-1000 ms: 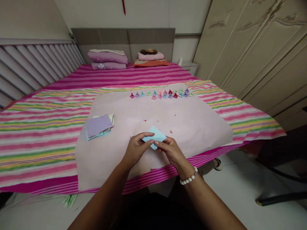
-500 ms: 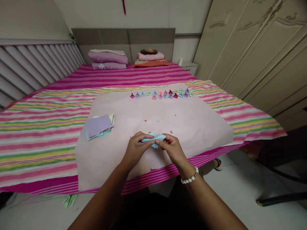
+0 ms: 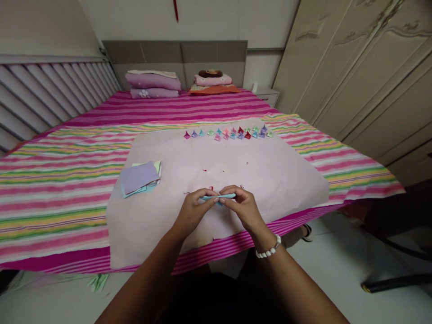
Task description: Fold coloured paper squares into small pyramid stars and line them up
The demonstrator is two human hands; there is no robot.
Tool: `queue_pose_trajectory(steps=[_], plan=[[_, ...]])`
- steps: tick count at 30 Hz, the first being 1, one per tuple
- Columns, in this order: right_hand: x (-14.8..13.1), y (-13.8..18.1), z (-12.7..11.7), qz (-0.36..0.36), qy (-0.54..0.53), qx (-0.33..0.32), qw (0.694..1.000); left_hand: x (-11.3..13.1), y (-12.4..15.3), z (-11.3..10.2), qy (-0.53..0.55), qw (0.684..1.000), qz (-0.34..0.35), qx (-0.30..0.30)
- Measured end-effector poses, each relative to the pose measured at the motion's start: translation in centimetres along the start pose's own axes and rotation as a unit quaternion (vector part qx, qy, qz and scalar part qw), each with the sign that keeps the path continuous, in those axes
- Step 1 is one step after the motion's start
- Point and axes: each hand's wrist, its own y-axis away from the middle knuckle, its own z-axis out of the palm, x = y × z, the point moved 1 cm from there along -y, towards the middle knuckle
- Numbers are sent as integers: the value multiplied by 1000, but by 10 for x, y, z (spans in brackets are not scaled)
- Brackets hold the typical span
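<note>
A light-blue piece of folded paper [image 3: 227, 196] is held level between both hands, just above the large pale sheet [image 3: 175, 166]. My left hand [image 3: 195, 208] pinches its left part between thumb and fingers. On the right part, my right hand [image 3: 243, 205] has a like pinch, thumbs close together at the middle. Much of the paper is hidden behind the fingers. Several small folded paper pieces [image 3: 232, 135] in pink, red, purple, blue and green stand along the sheet's far edge. To the left lies a stack of coloured paper squares [image 3: 140, 177], purple on top.
The sheet lies on a bed with a striped cover [image 3: 60, 180]. Tiny red scraps [image 3: 204, 170] are scattered beyond my hands. Folded bedding [image 3: 153, 82] sits by the headboard [image 3: 148, 54]. A wardrobe [image 3: 344, 81] stands at the right, and green paper [image 3: 98, 282] lies on the floor.
The blue paper has tipped from showing its pointed flaps to a thin, nearly edge-on strip. My right hand's fingers have shifted inward over it. The other things stay put.
</note>
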Motion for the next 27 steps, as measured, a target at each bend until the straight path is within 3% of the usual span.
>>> queue_pose_trajectory(steps=[9, 12, 17, 21, 27], plan=[[1, 2, 2, 58, -53, 21, 997, -5, 1, -4, 91, 987, -105, 80], [0, 1, 1, 48, -27, 18, 998, -7, 1, -4, 105, 984, -118, 79], [-1, 2, 3, 44, -22, 42, 998, -14, 3, 8, 219, 966, -128, 43], [1, 2, 4, 42, -25, 48, 998, -17, 7, 20, 200, 972, -121, 4], [1, 3, 1, 37, -31, 51, 998, -17, 7, 16, 111, 986, -121, 9]])
